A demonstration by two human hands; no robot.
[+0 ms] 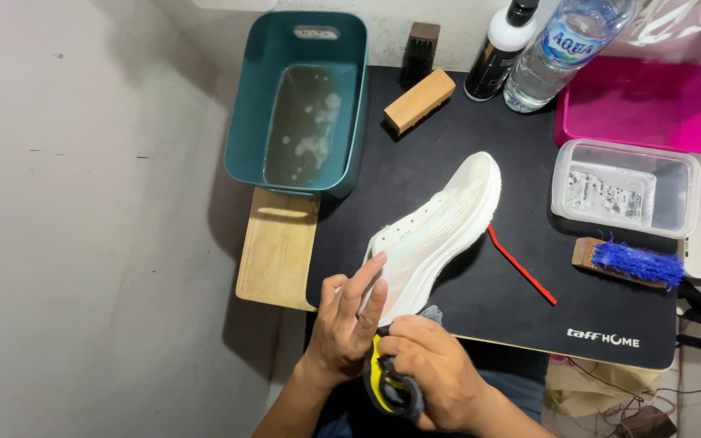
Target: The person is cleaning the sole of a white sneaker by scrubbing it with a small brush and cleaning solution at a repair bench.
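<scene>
A white running shoe (440, 227) lies on its side on the black table mat (602, 300), toe toward the far right. My left hand (344, 324) rests flat against the shoe's heel end, fingers extended. My right hand (432, 369) is closed on a grey and yellow cloth (387, 385), pressed at the heel just below the shoe. A red strip (521, 265) lies on the mat beside the sole.
A teal tub (245, 105) of soapy water stands at the far left on a wooden board (277, 247). Wooden brush (418, 100), dark bottle (496, 53), clear water bottle (561, 49), pink tray (642, 101), clear plastic container (691, 195) and blue-bristled brush (630, 264) ring the mat.
</scene>
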